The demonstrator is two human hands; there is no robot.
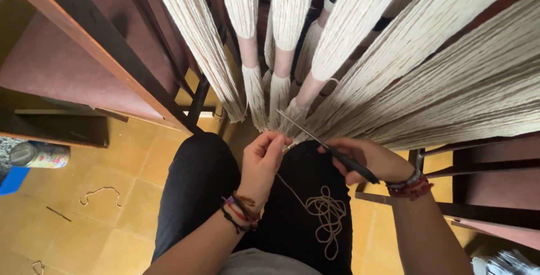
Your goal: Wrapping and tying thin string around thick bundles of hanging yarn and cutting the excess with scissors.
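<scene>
lower left: patterned can [39, 154] on floor. centre: left hand [263, 162] pinching cord end [284, 147] taut for cutting. loose cord [326, 219] piled on lap. right hand [368, 159] closed round scissors [329, 147], blades parted toward yarn bundles [281, 92].

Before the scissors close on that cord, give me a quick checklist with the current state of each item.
1. Left hand pinches the cream cord near the hanging yarn bundles: ok.
2. Right hand grips the black-handled scissors: ok.
3. Blades open, tips pointing up toward the bundles: ok.
4. Cord seated between the blades: cannot tell, the fingers hide it.
5. Left fingertips clear of the blades: not ok, they sit very close.
6. Loose cord coil resting on the lap, apart from the blades: ok.
</scene>
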